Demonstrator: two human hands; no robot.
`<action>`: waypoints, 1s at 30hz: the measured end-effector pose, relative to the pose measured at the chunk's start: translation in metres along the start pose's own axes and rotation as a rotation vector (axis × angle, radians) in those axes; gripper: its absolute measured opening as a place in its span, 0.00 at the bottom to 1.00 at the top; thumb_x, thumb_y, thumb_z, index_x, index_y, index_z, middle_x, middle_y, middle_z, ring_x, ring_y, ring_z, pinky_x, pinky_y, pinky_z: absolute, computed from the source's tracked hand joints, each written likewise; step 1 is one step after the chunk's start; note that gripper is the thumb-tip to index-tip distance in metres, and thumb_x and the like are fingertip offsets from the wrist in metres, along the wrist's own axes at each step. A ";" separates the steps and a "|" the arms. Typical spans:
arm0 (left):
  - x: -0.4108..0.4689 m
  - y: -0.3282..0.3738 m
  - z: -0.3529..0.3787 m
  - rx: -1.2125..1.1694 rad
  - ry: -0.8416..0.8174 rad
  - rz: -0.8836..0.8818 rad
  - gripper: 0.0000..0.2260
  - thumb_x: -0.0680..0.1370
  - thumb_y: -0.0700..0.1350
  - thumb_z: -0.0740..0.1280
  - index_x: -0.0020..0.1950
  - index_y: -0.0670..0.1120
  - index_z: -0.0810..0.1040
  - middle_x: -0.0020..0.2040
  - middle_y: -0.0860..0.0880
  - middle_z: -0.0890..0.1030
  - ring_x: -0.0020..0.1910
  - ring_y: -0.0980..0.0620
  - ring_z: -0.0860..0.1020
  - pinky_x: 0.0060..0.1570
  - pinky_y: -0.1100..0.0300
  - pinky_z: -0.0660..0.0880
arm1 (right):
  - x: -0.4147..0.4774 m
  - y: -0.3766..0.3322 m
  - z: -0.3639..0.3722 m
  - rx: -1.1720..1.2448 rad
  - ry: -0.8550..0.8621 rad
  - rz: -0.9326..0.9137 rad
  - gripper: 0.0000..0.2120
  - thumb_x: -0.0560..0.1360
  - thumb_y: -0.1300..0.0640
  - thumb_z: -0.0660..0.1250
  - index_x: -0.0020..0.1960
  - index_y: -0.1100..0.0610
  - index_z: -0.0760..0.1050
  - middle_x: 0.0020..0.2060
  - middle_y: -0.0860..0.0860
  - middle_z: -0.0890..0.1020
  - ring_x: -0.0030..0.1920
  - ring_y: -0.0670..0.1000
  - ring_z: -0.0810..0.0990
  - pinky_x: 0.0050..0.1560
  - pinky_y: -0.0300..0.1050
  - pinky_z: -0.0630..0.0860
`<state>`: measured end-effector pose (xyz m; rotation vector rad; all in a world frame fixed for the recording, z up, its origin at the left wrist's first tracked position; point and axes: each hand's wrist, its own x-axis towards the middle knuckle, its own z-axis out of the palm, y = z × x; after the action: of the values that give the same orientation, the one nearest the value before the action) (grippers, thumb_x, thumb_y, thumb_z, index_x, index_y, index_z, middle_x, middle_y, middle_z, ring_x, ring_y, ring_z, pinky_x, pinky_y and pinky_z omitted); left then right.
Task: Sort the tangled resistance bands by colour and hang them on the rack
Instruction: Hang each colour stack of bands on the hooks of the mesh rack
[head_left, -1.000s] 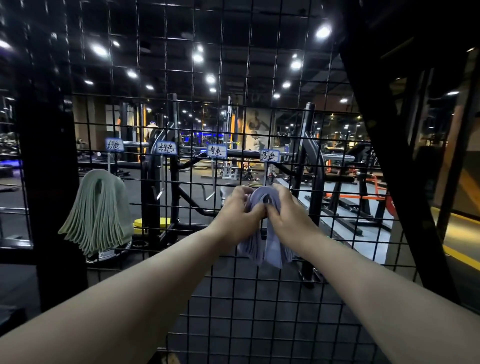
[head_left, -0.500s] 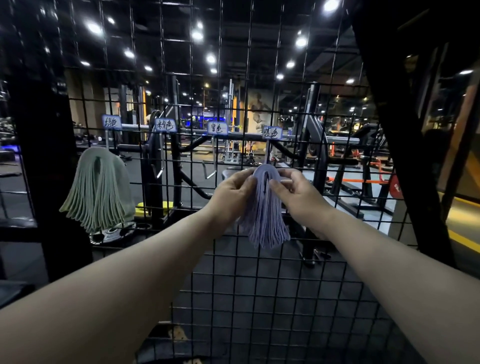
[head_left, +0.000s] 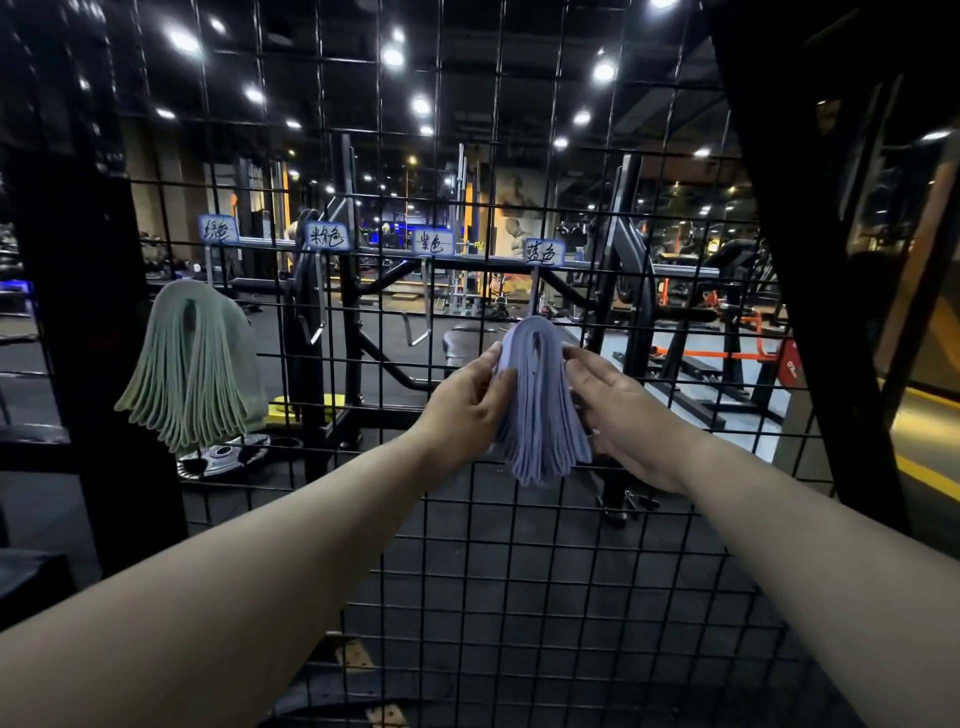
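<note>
A bundle of pale blue-lilac resistance bands hangs folded over the rightmost hook of the black wire grid rack, below the fourth handwritten label. My left hand touches the bundle's left side with relaxed fingers. My right hand lies against its right side with fingers nearly straight. A bundle of green bands hangs from the leftmost hook under the first label. The blue bundle's hook is hidden by the bands.
Two bare metal hooks hang under the second and third labels. A thick black post stands at the left and a slanted black beam at the right. Gym machines and a weight plate lie behind the grid.
The blue bundle, gripped bunched in both hands before, now hangs spread on its hook. Both hands have loosened and slid apart to its sides.
</note>
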<state>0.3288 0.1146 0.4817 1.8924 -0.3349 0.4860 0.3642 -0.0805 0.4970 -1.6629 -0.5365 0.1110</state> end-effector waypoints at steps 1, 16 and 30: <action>0.000 -0.001 0.000 0.013 0.002 0.007 0.26 0.83 0.56 0.60 0.80 0.51 0.63 0.73 0.53 0.74 0.70 0.55 0.73 0.71 0.50 0.71 | 0.001 0.001 0.000 0.012 -0.020 0.005 0.19 0.81 0.43 0.63 0.71 0.37 0.69 0.61 0.47 0.83 0.60 0.50 0.82 0.57 0.56 0.81; -0.002 -0.010 0.002 0.166 0.000 0.083 0.19 0.86 0.51 0.53 0.75 0.51 0.70 0.61 0.45 0.78 0.56 0.54 0.78 0.48 0.70 0.77 | 0.004 -0.009 0.010 -0.140 0.069 -0.180 0.25 0.83 0.52 0.63 0.78 0.43 0.62 0.61 0.52 0.81 0.56 0.49 0.84 0.59 0.50 0.80; 0.002 -0.005 0.007 -0.292 -0.104 -0.083 0.22 0.82 0.47 0.66 0.76 0.51 0.67 0.58 0.46 0.83 0.54 0.50 0.84 0.53 0.50 0.82 | -0.003 -0.004 0.012 -0.100 -0.009 -0.130 0.29 0.78 0.51 0.70 0.75 0.46 0.62 0.59 0.57 0.83 0.56 0.53 0.84 0.58 0.55 0.81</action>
<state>0.3346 0.1102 0.4764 1.6424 -0.3728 0.2668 0.3557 -0.0702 0.4979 -1.7198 -0.6646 -0.0029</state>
